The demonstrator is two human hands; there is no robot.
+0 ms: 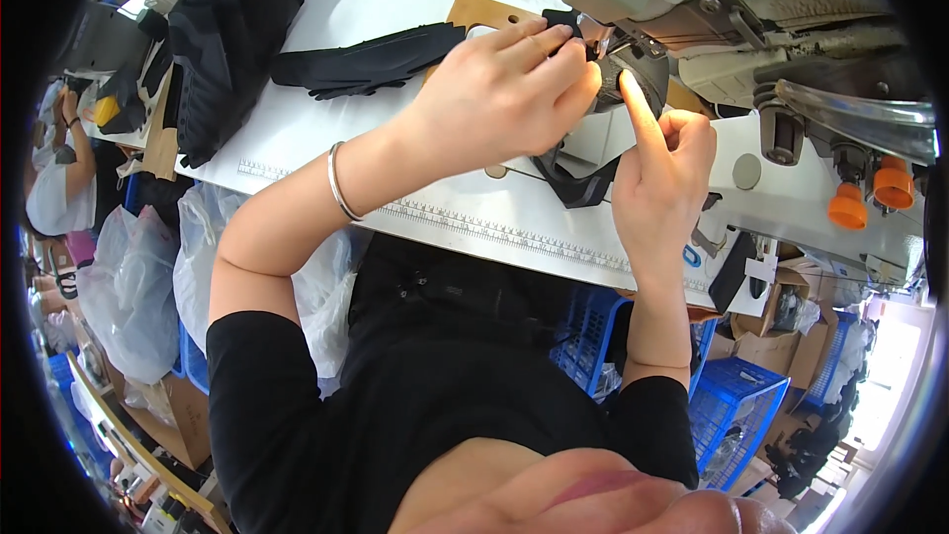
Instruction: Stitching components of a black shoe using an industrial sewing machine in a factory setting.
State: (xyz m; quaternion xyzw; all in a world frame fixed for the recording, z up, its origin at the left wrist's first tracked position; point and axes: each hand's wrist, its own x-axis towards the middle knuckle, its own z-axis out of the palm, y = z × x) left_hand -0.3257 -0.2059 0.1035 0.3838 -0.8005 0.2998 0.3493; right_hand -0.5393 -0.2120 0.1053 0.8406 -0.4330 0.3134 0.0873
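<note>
Taking the sewing machine (791, 59) as the landmark: it fills the upper right, its body cut off by the top and right rim of the view, with two orange knobs (870, 196) on its right part.

The left hand (504, 89) lies just left of the machine's head, fingers curled and pinching a black fabric piece (583, 178) near the needle area; a silver bangle (339, 183) circles its wrist. The hand covers most of what it grips, so the upper part of the piece is hidden, and only a dark strap-like loop shows hanging below, in front of the machine's base.

The right hand (660, 173) stands just below the machine's head, forefinger raised and pressing against the same black piece, the other fingers folded loosely; whether they clasp anything cannot be told.

Left of the machine, on the white table (395, 0), lies a stack of black cut pieces (371, 61), and farther left a larger dark heap (232, 30). A wooden board (479, 12) peeks out behind the left hand, mostly covered. Below the machine, under the table edge, blue crates (736, 400) are partly visible.
</note>
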